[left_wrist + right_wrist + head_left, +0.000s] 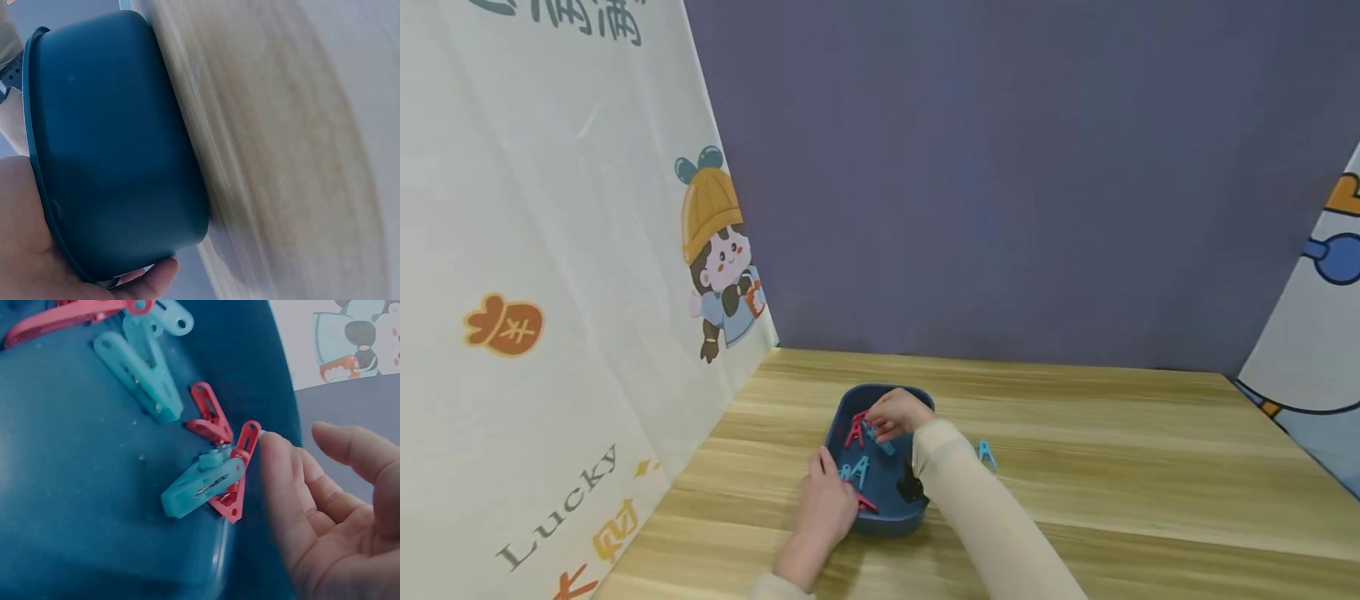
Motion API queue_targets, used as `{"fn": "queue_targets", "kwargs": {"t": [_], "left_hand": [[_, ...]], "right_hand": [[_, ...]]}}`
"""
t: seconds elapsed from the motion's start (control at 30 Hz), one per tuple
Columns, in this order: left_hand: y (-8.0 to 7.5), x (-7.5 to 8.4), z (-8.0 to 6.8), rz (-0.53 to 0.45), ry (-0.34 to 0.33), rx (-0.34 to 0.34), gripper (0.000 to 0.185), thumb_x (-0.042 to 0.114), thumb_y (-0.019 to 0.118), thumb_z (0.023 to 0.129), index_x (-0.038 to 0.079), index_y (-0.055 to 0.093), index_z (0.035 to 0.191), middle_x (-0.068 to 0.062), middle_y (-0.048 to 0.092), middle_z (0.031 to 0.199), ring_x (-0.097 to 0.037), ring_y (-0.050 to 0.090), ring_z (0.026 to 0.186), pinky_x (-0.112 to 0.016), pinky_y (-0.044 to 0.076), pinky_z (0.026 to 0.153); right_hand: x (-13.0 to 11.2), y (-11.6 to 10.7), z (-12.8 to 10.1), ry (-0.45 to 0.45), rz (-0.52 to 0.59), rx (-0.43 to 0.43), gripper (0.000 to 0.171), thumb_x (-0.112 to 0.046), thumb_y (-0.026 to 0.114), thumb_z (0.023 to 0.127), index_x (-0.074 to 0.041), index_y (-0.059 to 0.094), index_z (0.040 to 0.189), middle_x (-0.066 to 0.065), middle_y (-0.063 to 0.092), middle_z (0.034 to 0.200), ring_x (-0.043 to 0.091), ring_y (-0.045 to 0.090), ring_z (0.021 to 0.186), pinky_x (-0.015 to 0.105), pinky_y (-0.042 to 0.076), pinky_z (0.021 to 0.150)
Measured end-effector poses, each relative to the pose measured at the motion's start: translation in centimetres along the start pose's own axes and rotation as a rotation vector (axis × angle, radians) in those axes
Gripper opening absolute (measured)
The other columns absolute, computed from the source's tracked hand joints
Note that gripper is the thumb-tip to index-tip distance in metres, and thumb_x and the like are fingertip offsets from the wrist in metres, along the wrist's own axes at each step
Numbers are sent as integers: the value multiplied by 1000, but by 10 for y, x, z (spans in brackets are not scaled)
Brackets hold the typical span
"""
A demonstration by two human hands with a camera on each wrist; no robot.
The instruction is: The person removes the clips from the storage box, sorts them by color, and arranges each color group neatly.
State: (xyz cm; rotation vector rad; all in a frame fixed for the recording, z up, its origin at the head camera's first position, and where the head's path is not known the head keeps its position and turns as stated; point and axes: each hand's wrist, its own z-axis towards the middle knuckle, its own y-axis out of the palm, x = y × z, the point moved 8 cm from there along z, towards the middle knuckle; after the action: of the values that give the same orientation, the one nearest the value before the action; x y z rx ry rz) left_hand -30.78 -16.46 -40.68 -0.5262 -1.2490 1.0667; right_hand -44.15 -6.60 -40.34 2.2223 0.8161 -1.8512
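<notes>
A dark blue plastic bin [891, 527] stands on the table with red and light blue clothespins inside. My left hand [826, 500] grips its left rim; the left wrist view shows that hand [37, 250] at the rim and outer wall. Inside the far part of the bin, my right hand [898, 414] reaches down. In the right wrist view this hand [337, 512] has its thumb apart from its fingers, with nothing between them. The fingertips are beside a red clothespin [234, 487], which a light blue clothespin [200, 487] partly covers; whether they touch is unclear.
One light blue clothespin [986, 454] lies on the wooden table [1112, 467], right of the bin. A grey-blue panel [1000, 183] rises behind the table. A white printed sheet [550, 208] hangs on the left, another [1307, 333] on the right.
</notes>
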Motion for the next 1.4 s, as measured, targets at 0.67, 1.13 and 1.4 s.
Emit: {"fn": "queue_targets", "kwargs": {"t": [0.67,1.13,1.4], "left_hand": [[2,-2,3,-8,17,45,62,6,57,80,-21,32,130,-32,37,122,-45,50,90,-52,44,75],[2,-3,3,0,-9,27,61,7,56,80,-19,32,131,-31,37,123,-45,49,93,-52,43,77],[1,-3,2,5,-20,13,62,8,55,81,-18,32,132,-30,36,125,-44,49,94,-52,43,77]], "right_hand": [[32,-8,13,97,-28,127,9,4,58,81,9,61,88,15,55,75,20,58,57,35,54,62],[39,-5,12,149,-36,111,4,3,61,80,5,60,84,14,56,77,18,58,56,34,54,64],[41,-2,14,147,-67,68,10,-1,65,80,5,61,87,19,57,87,19,58,59,32,54,61]]}}
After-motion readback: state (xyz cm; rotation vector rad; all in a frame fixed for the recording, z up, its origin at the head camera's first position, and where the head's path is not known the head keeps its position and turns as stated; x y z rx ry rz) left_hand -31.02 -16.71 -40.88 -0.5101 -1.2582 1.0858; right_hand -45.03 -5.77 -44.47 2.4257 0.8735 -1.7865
